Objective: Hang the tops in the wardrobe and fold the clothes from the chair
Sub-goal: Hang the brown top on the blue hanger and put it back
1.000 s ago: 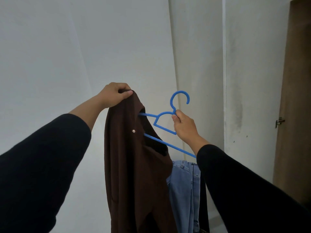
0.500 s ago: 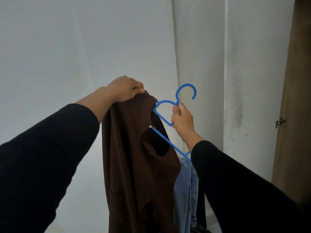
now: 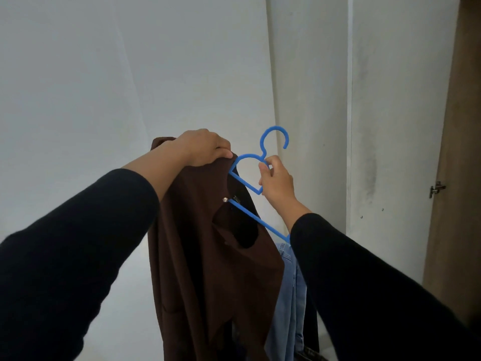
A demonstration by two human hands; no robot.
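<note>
**Brown top half-threaded on blue hanger, held mid-air**

Left hand clamped on shoulder/collar of brown top, fingers curled over fabric, thumb pinching underneath. Right hand gripping blue hanger at neck, just under hook, fingers wrapped round the frame. Hanger tilted, one arm already inside the neck opening w/ lower bar crossing out toward right sleeve; other arm not visibly in yet.

Handling, judged: top soft, limp, prob. mid-weight knit or jersey, draping straight down from left-hand pinch. No stiffness, so must be held at shoulder seam or collar to keep neck open. Small metal stud near neckline could snag on hanger. Hanger light, rigid plastic, prob. smooth, so fabric may slip off sloped arm if let go early. Best grip: hanger at neck as now, fabric at far shoulder.

Blue jeans hanging below, behind top; support not visible. No surface in view. Room: plain white walls, corner w/ faint dark staining, wooden door at right w/ metal hinge.
</note>
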